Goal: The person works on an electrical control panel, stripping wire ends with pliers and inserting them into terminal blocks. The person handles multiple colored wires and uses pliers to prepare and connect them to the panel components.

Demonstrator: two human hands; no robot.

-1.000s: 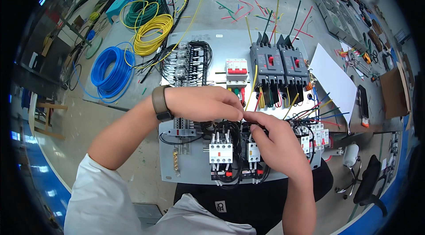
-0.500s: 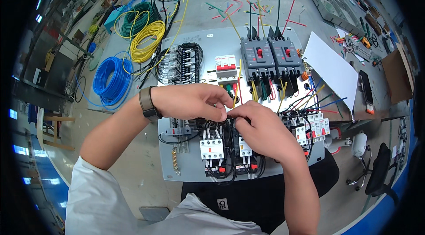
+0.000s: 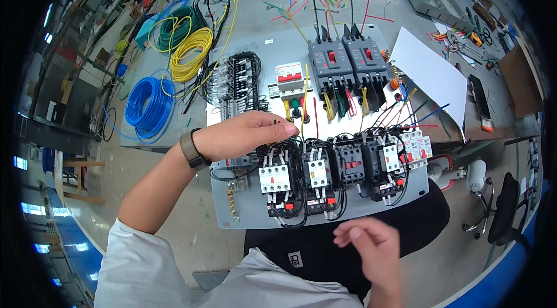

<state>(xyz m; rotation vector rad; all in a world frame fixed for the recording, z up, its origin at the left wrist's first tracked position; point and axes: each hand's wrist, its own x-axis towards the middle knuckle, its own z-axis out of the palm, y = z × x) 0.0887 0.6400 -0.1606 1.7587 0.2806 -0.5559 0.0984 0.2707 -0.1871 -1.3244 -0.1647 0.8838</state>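
Observation:
My left hand [image 3: 246, 135], a watch on its wrist, reaches over the metal mounting panel [image 3: 232, 206]. Its thumb presses against curled fingers at the black wires above the contactors; whatever they pinch is hidden. Just below it sits a white-fronted contactor [image 3: 274, 179], with a second contactor [image 3: 317, 174] to its right. A yellow wire [image 3: 306, 99] stands upright beside the thumb tip. My right hand [image 3: 374, 244] hangs in front of the panel's near edge, off the parts, fingers loosely bent and apart with nothing in them.
Two grey breakers [image 3: 331, 64] and a smaller white breaker [image 3: 289, 76] stand farther back on the panel. Coils of blue wire [image 3: 148, 105], yellow wire [image 3: 191, 55] and green wire [image 3: 177, 25] lie at left. White paper [image 3: 432, 73] and a phone [image 3: 479, 96] lie at right.
My right hand has left the wires beside my left hand and dropped toward me, uncovering the middle contactors. The left hand stays at the wires. The view has shifted slightly.

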